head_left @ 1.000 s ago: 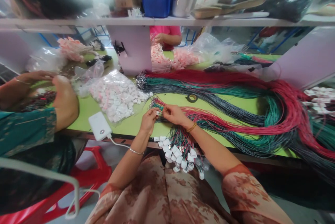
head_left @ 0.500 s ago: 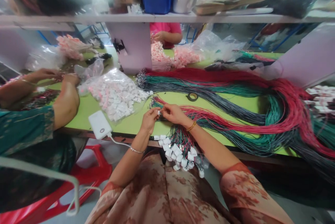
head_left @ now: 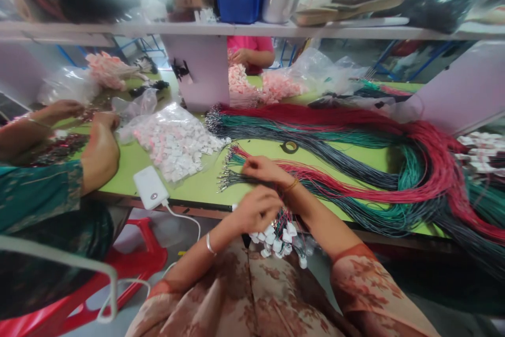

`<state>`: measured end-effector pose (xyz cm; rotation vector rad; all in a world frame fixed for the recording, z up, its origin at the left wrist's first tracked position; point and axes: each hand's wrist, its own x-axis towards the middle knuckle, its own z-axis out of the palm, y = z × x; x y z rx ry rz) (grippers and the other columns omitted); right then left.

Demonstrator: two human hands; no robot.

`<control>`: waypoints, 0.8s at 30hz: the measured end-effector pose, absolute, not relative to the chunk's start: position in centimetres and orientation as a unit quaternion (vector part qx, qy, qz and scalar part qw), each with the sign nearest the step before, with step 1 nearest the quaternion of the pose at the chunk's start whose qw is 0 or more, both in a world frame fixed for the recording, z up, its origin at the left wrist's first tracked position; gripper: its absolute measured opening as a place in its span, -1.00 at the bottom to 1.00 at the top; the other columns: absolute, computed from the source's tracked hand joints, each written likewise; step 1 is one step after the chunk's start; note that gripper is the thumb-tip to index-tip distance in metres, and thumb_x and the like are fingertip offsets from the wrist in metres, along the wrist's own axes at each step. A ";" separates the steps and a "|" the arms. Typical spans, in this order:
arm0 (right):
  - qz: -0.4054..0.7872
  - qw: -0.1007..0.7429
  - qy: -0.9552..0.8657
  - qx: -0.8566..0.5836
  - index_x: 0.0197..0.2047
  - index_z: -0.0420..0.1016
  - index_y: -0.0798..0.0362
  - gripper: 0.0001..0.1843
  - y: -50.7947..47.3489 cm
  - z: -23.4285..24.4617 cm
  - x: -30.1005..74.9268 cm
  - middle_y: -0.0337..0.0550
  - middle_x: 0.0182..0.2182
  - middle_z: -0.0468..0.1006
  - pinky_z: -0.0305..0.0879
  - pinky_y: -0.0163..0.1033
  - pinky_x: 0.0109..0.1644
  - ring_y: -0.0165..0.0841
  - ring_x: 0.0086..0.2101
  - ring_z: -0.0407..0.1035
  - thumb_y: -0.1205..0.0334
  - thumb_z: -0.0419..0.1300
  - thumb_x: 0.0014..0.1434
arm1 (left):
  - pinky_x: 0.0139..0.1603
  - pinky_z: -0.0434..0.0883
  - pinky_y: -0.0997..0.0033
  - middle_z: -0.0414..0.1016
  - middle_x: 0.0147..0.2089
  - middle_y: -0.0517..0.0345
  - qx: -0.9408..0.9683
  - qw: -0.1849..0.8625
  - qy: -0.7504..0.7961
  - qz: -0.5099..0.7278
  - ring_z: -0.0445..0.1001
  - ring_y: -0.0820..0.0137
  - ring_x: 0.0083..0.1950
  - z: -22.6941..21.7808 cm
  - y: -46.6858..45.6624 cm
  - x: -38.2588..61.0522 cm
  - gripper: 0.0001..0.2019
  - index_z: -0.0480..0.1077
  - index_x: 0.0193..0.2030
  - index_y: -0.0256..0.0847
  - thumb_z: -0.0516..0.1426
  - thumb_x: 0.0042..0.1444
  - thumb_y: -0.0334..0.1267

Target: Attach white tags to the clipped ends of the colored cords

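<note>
Holds the left hand (head_left: 258,208) low at the front edge of the green bench (head_left: 197,190), with fingers loosely curled, over or against the wires of an overhanging cluster of white connector housings (head_left: 278,245) (partly hidden behind that same hand). Cannot tell about anything gripped inside the curl. Rests the right hand (head_left: 260,169) on or just above the near bundle of red, green and dark wires (head_left: 335,184), with thumb and fingertips drawn together close to the crimped metal terminals (head_left: 224,178); cannot be sure of any wire pinched there. Could tug a lead out of its housing by snagging the cluster with the curled fingers or the silver bracelet (head_left: 211,243). Could drop the cluster off the edge through its own overhanging weight. Could mix up colours, given strands so tightly bunched under the right palm, or bend terminals by pressing carelessly.
</note>
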<state>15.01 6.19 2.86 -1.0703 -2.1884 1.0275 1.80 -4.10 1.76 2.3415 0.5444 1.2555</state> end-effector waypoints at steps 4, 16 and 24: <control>0.237 0.158 -0.859 -0.425 -0.33 0.48 0.11 -0.91 4.5 2.0 13.6 -0.17 -0.40 0.48 0.07 -0.33 -0.32 -0.41 -0.41 0.26 0.30 0.19 0.07 | -0.04 0.39 0.31 0.54 -0.11 -0.06 0.938 0.162 0.091 0.292 0.46 0.32 -0.13 1.2 -6.3 3.8 -0.74 0.47 -0.05 -0.21 0.05 0.23 -0.21; 0.184 0.166 -0.846 -0.473 -0.25 0.44 0.09 -0.85 3.8 1.0 13.1 -0.09 -0.33 0.54 0.06 -0.30 -0.30 -0.35 -0.37 0.30 0.34 0.04 0.20 | 0.01 0.14 -0.03 0.50 -0.11 -0.35 0.630 -0.046 0.767 0.114 0.30 -0.06 0.03 3.2 5.5 -9.9 -0.64 0.50 -0.16 -0.38 -0.08 0.22 -0.24; 0.318 0.335 -0.789 -0.405 -0.37 0.35 0.08 -0.90 4.6 0.6 12.5 -0.25 -0.48 0.40 0.12 -0.34 -0.34 -0.44 -0.47 0.21 0.25 0.07 0.15 | 0.02 0.13 0.05 0.49 -0.13 -0.23 0.660 -0.022 0.744 0.105 0.33 0.02 0.01 1.7 6.5 -10.0 -0.73 0.49 -0.13 -0.28 0.01 0.17 -0.28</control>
